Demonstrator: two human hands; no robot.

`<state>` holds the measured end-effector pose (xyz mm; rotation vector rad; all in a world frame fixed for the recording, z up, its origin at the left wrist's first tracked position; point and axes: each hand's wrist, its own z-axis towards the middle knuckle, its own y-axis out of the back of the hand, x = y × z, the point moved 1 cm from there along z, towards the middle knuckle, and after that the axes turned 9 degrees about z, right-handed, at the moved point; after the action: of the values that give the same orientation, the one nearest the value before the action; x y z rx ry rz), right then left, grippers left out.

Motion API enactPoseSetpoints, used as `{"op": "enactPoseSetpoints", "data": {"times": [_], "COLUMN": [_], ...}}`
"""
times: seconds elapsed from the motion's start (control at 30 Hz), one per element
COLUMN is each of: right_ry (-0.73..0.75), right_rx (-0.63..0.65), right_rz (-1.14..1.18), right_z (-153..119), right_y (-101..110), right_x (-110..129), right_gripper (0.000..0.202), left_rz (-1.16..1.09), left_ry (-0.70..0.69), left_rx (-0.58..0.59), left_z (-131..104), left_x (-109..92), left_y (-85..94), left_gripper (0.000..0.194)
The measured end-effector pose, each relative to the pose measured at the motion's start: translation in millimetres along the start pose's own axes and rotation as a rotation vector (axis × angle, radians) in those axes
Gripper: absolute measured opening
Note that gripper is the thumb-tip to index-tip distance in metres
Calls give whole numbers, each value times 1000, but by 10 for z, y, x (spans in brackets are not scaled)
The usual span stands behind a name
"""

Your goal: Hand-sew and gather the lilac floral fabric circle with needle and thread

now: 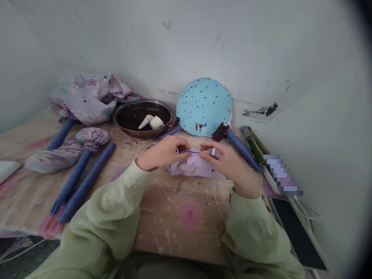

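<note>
A short length of blue-purple thread (194,151) is stretched level between my two hands. The fingertips of my left hand (164,152) pinch one end of it. My right hand (225,159) pinches the other end, with a small white-and-dark item (214,152) showing by its fingers that I cannot make out. Just beneath both hands lies a bunched lilac flowered cloth (193,166) on the table. Behind the right hand stands a spool of dark thread (221,131), tilted against a round blue dotted fan-shaped panel (203,104).
A dark pan (142,133) at the back holds white spools. Blue wrapped sticks (87,182), one with a cloth-covered head (92,137), lie left beside a grey cloth bundle (55,157). A heap of flowered fabric (84,99) sits behind. Bamboo pieces (254,145) and a phone (298,232) lie right.
</note>
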<state>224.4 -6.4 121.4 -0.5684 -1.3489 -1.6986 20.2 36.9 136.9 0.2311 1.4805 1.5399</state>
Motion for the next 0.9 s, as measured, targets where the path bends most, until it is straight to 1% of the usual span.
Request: {"op": "enactPoseSetpoints", "data": {"times": [0.07, 0.13, 0.27, 0.5, 0.63, 0.7, 0.8, 0.9], "right_ry": [-34, -55, -44, 111, 158, 151, 88, 39], "right_rx": [94, 114, 84, 73, 79, 44, 2, 5], "right_rz": [53, 76, 74, -73, -124, -125, -114, -103], "right_z": [-17, -26, -40, -71, -83, -92, -101, -97], "right_y": [-58, -86, -91, -158, -203, -189, -129, -73], "right_x": [66, 92, 115, 281, 303, 284, 239, 209], "right_gripper": [19, 15, 13, 9, 9, 9, 11, 11], "left_rz": [-9, -15, -15, 12, 16, 22, 44, 66], "left_ry": [17, 34, 42, 48, 29, 43, 88, 113], "left_rx": [1, 0, -30, -59, -53, -65, -87, -106], "left_z": [-4, -7, -8, -9, -3, -2, -4, -7], "left_x": [5, 13, 22, -8, -17, -14, -4, -1], "left_y": [1, 0, -4, -25, -45, -42, -22, -7], "left_gripper": [14, 15, 16, 13, 14, 14, 14, 14]}}
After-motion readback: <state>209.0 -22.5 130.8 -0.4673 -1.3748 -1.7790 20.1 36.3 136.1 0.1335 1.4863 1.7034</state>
